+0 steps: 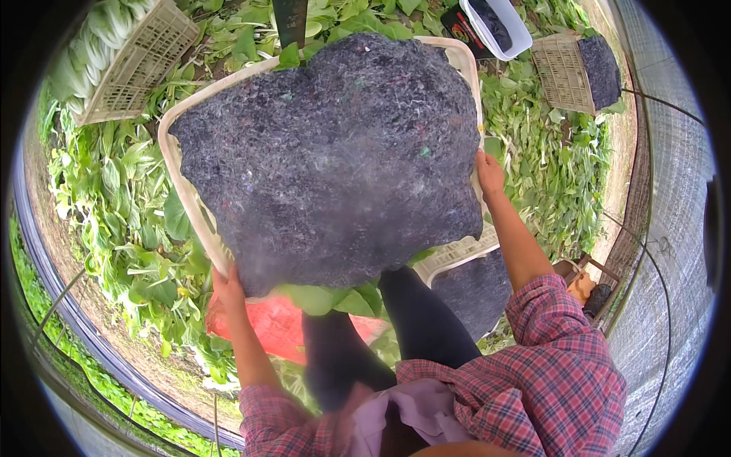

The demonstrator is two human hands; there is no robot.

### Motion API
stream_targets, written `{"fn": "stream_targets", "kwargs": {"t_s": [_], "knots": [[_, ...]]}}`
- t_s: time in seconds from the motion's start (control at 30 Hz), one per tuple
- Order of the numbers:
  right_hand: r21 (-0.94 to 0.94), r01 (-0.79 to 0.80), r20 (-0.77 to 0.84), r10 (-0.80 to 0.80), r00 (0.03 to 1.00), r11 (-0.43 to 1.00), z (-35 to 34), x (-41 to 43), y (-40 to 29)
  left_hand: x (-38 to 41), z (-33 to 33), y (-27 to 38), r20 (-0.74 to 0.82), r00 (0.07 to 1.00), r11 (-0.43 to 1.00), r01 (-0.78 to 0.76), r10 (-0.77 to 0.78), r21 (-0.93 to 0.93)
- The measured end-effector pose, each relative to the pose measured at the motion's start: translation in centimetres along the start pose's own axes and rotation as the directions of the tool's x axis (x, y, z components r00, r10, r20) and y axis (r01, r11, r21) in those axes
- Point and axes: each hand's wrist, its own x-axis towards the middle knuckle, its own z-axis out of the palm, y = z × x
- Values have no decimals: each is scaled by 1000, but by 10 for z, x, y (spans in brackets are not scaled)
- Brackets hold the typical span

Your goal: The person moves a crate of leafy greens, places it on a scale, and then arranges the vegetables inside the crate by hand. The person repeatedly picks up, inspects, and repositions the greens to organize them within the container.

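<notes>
A large pale plastic crate [181, 167] is held in front of me by both hands. Dark grey felt-like fabric [337, 160] covers its top, so most of its contents are hidden. Green leaves [320, 298] stick out beneath the fabric on the side nearest me. My left hand [229, 288] grips the crate at its near left corner. On the right side, my right hand [490, 174] holds the rim. My legs show below the crate, between a red sheet or sack [268, 327] and another crate [457, 251] with grey fabric [474, 291].
Loose green leaves [137, 223] cover the ground. A crate [140, 68] of leafy vegetables [97, 54] stands upper left. Upper right are a white tub [517, 34] and a fabric-lined crate [562, 74]. Mesh netting [677, 228] borders the right side, near a small wooden stool [605, 285].
</notes>
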Motion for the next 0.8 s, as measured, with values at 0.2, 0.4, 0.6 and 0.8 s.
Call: {"fn": "stream_targets", "kwargs": {"t_s": [0.2,0.4,0.6,0.8], "knots": [[220,-24,197,-20,980,975,-12,6,-1,1,-12,8,62,996,996,65,-69,69],[353,338,-116,-318,941,873,-8,3,-104,4,-27,82,-98,993,997,-66,70,46],[392,203,-177,-143,974,897,-13,24,-109,14,14,115,-10,936,935,-351,351,-43],[491,542,-354,-412,840,682,-56,-157,-193,-25,15,177,173,958,922,-155,227,-355]]}}
